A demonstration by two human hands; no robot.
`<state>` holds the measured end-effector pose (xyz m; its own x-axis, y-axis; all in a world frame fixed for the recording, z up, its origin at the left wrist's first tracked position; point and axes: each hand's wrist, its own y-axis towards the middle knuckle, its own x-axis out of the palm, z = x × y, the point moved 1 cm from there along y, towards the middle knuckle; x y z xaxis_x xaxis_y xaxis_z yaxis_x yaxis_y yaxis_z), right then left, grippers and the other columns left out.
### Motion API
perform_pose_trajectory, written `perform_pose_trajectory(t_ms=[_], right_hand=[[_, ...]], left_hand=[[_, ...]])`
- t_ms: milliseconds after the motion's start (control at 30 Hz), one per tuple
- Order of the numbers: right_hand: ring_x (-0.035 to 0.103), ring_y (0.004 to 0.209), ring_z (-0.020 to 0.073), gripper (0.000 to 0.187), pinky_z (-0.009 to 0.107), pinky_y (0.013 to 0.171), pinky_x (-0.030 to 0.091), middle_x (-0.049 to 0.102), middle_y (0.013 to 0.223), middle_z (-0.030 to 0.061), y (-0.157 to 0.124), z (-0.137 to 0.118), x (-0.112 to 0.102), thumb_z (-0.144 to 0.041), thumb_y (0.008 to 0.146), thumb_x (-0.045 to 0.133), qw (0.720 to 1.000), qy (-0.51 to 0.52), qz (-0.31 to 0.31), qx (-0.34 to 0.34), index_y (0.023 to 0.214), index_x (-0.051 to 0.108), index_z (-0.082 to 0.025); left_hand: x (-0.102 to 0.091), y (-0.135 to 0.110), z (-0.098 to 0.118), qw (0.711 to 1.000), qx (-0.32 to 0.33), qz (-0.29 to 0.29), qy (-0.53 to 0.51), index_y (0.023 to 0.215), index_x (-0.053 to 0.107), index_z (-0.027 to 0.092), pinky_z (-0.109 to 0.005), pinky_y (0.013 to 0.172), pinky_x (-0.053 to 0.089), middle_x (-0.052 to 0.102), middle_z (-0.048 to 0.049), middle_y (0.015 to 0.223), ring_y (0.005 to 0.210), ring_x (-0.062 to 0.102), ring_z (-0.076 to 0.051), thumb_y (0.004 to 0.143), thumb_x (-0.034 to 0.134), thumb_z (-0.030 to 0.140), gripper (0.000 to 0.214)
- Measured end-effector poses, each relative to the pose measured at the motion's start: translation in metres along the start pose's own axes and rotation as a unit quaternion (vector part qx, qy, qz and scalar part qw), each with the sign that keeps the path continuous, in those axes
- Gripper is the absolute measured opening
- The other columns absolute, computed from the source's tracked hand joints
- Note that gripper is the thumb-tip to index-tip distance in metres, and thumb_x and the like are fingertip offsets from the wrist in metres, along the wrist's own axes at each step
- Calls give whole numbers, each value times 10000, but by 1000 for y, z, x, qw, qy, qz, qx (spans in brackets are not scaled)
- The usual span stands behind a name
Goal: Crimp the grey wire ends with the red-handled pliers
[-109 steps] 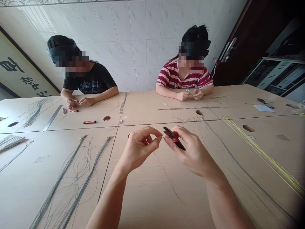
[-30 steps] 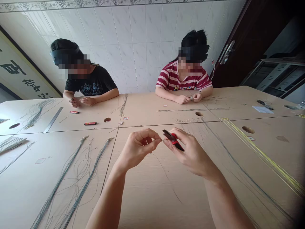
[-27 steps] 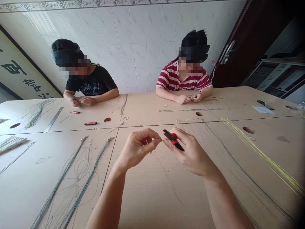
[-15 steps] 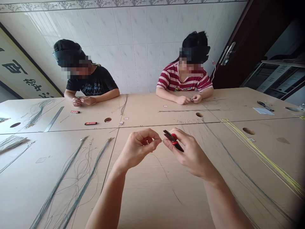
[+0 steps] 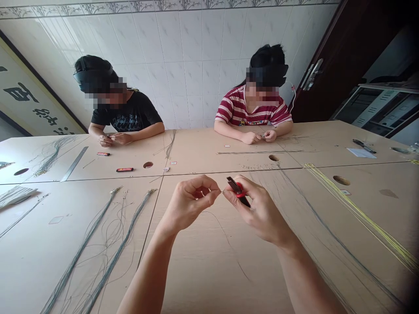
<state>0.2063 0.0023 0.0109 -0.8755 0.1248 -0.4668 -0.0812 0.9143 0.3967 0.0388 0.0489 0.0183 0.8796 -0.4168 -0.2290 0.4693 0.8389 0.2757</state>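
Observation:
Thumb and forefinger of my left hand (image 5: 193, 199) pinch one end of a thin cord (image 5: 225, 231), whose loose length curves down over the table. My right hand (image 5: 257, 205) holds red-and-black pliers (image 5: 240, 192) in its palm, jaws pointing up and left. Its thumb and fingertip meet the left fingertips at the cord's end, where a tiny piece shows that is too small to make out. Left of my hands lie two bundles of grey-green cords (image 5: 122, 244) with small metal ends.
Yellow cords (image 5: 360, 209) and dark cords (image 5: 314, 209) lie at the right. Across the table (image 5: 196, 152) sit two people, one in a black shirt (image 5: 127, 111), one in a striped shirt (image 5: 242, 107). A steel ruler (image 5: 74, 163), red-and-black sticks (image 5: 125, 169) and round table holes (image 5: 148, 165) are farther off.
The pliers have turned slightly in my right hand, their jaws now looking closer together. Both hands have barely shifted and keep their pinch.

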Motion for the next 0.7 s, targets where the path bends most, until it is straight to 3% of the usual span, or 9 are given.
perform_pose_trajectory(t_ms=[267,433,567,700], right_hand=[[386,640,111,211,238,596,345,415,704,-34,0,3,-1,-296,935,515,1000,6,4,10,757,445,-207],[392,628,111,225,244,592,348,439,703,-34,1,7,0,-351,937,515,1000,2,6,20,771,466,-206],[405,639,108,210,239,601,353,444,706,-35,2,7,0,-334,931,525,1000,-4,12,13,773,474,-206],[399,630,105,210,235,594,349,445,697,-38,3,6,-1,-321,935,519,1000,-10,15,11,766,470,-206]], left_hand=[[-2,1,-2,1000,-2,-1,23,729,633,156,-193,495,370,598,4,716,551,440,-60,841,606,203,124],[-6,3,-4,999,-36,-18,18,929,712,176,-198,508,423,659,-22,765,583,530,-84,895,575,360,232],[-7,4,-7,999,-36,-1,15,816,716,159,-210,626,460,678,-33,784,668,537,-95,880,604,358,237],[-4,4,-13,998,-46,-37,-25,839,718,159,-210,604,463,690,-33,795,638,529,-87,835,671,320,168]])
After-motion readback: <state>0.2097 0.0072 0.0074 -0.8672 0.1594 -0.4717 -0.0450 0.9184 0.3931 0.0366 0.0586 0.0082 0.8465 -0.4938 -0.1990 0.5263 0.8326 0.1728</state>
